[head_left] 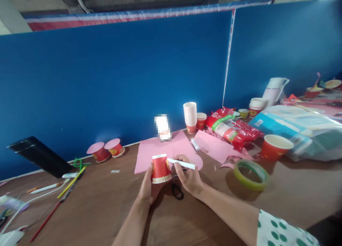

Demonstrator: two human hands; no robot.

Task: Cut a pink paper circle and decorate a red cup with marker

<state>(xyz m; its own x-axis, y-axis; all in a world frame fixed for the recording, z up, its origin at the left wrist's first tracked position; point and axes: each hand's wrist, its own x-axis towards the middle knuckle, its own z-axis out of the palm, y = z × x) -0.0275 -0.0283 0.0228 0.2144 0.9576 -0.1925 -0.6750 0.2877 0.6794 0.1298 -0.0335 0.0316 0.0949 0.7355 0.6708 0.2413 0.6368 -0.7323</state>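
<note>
My left hand [146, 187] is closed around a red paper cup [161, 170] with a gold zigzag band, its narrower, white-edged end facing up. Between the fingers of my right hand [189, 177] lies a white marker-like pen [184, 164], its tip at the upper right side of the cup; I cannot tell whether it touches. Below my hands, scissors with black handles [177, 191] lie on the table, partly hidden. Pink paper sheets [148, 155] are spread just behind the cup.
Two red cups with pink tops [98, 152] stand to the left, near a black cylinder [40, 157]. Stacked paper cups [190, 117], a red cup packet [224, 126], a tape roll [251, 174], another red cup [276, 147] and a plastic bag [310, 132] occupy the right side. A blue partition [120, 71] rises behind.
</note>
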